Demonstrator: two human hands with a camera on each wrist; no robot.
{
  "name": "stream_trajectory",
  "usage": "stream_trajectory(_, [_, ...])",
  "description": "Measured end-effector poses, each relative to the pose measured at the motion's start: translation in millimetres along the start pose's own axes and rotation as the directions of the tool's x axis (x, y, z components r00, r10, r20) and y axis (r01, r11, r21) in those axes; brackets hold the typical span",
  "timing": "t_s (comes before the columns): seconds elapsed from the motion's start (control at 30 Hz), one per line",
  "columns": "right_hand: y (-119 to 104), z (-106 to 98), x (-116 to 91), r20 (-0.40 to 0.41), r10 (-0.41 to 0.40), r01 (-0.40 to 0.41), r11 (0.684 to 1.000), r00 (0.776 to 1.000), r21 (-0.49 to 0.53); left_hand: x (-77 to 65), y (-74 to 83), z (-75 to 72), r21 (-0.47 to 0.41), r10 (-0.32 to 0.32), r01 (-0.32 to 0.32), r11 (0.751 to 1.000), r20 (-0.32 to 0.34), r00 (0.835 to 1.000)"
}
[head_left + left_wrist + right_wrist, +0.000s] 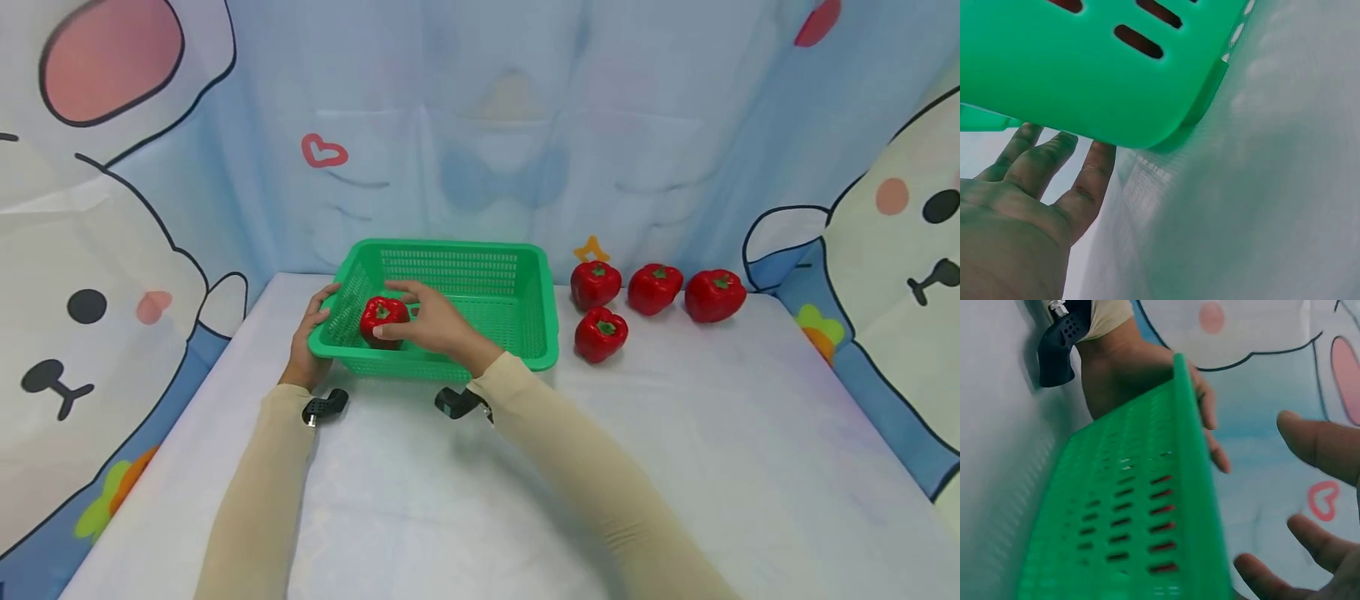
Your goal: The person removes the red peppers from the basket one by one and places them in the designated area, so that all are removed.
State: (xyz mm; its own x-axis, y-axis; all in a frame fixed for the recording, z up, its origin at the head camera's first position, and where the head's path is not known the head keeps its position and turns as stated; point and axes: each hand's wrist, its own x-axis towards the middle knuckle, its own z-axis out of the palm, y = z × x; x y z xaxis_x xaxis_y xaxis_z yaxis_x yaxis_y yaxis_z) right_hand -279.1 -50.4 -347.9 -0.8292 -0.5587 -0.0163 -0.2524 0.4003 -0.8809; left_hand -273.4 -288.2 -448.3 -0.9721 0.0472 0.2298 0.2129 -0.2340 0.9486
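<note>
A green plastic basket [442,367] with slotted walls stands on the table. Inside, at its left end, sits a red bell pepper [383,311]; dark red also shows through the slots. My right hand [442,323] is over the basket beside this pepper, its thumb overlapping it in the head view. In the right wrist view the fingers [1329,550] and thumb are spread, with nothing between them. My left hand [306,346] rests against the basket's left end; in the left wrist view its nearly straight fingers [1088,181] touch the green edge.
Several more red bell peppers [655,289] stand on the white-covered table [750,467] right of the basket. A printed cartoon curtain [480,158] hangs right behind the basket and peppers. A black wrist device [326,406] sits on each sleeve.
</note>
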Motion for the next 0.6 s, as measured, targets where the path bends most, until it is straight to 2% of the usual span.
stream_trajectory(0.13, [6.9,15.9,22.8,-0.089,0.054,-0.055,0.998,0.995,-0.004,0.8,-0.2,0.6,-0.025,0.004,-0.004,1.0,-0.001,1.0])
stream_trajectory(0.23, [11.4,22.7,33.5,-0.114,0.075,-0.081,0.995,0.991,-0.05,1.2,-0.4,0.6,-0.024,0.007,-0.007,1.0,-0.005,1.0])
stream_trajectory(0.43, [15.7,26.4,43.0,-0.099,0.133,-0.145,0.981,0.986,-0.127,1.6,-1.3,0.4,0.015,-0.003,0.003,1.0,-0.002,1.0])
stream_trajectory(0.6, [17.8,27.7,46.2,-0.071,0.137,-0.148,0.975,0.988,-0.167,2.1,-2.3,-0.9,-0.004,0.002,-0.002,1.0,-0.005,1.0])
